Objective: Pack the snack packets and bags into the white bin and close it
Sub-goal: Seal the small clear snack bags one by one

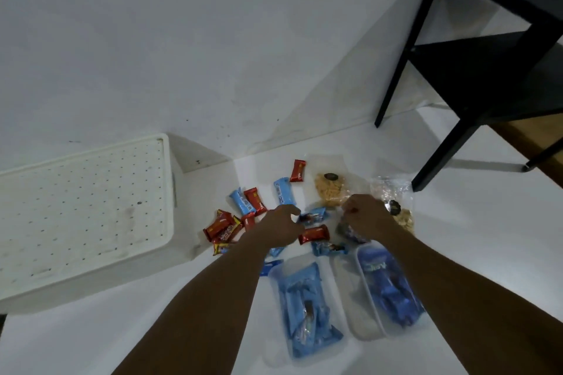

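I'm still gathering: my left hand (pixel 281 222), fingers loosely curled and empty, reaches for a blue packet (pixel 315 217) at its three o'clock, while my right hand (pixel 365 216) seems to pinch a dark bag (pixel 345 230). The white bin (pixel 85 207) sits lidded at nine o'clock, so next I need to open it.

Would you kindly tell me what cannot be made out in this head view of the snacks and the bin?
- Inside of the white bin: head view, covered by its lid.
- Bin's left end: cut off by the frame edge.
- Whatever the right hand holds, if anything: hidden under its own curled fingers.
- Whether the left hand touches the blue packet: blurred.
- Print on the red packet: too small, blurred.
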